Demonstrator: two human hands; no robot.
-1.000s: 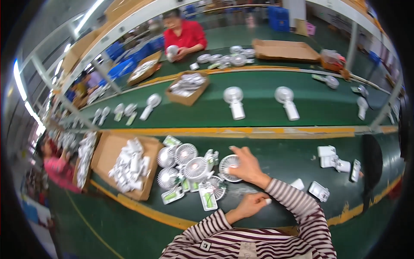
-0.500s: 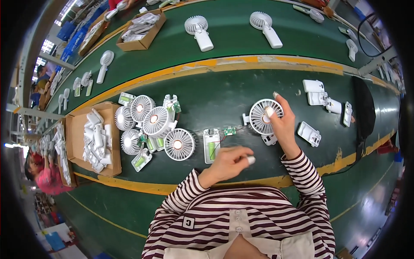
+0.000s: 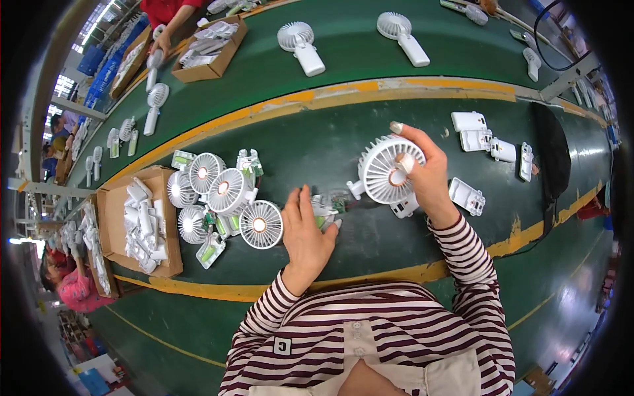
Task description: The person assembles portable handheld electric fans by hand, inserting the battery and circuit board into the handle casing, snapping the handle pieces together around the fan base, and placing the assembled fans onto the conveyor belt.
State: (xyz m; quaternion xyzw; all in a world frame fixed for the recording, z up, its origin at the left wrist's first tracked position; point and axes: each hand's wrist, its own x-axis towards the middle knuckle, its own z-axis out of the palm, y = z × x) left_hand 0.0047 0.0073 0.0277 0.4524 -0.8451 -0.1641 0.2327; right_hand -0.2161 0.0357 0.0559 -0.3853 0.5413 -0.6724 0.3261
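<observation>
My right hand (image 3: 428, 175) grips a round white fan head (image 3: 386, 173), its thumb on the front grille and its fingers behind the rim. The fan head is tilted, and a small white part (image 3: 403, 207) shows under it. Between the thumb and fingers of my left hand (image 3: 308, 231) is a white handle shell (image 3: 322, 206), partly hidden by the hand and blurred. A small green circuit board (image 3: 339, 202) sits at the shell's right side. Left of this hand, a fan head (image 3: 261, 225) lies with several others and open handle shells holding green battery cells.
A cardboard box (image 3: 173, 218) of white parts stands at the left. White shell pieces (image 3: 467, 196) lie at the right, near a black cloth-like object (image 3: 551, 155). Beyond the yellow edge strip, handheld fans (image 3: 308, 58) lie on another green surface; a co-worker's hand (image 3: 162, 43) reaches in there.
My left hand has moved left and come round the handle shell, which has shifted. My right hand has raised and tilted the fan head. A co-worker's arm has appeared at the upper left.
</observation>
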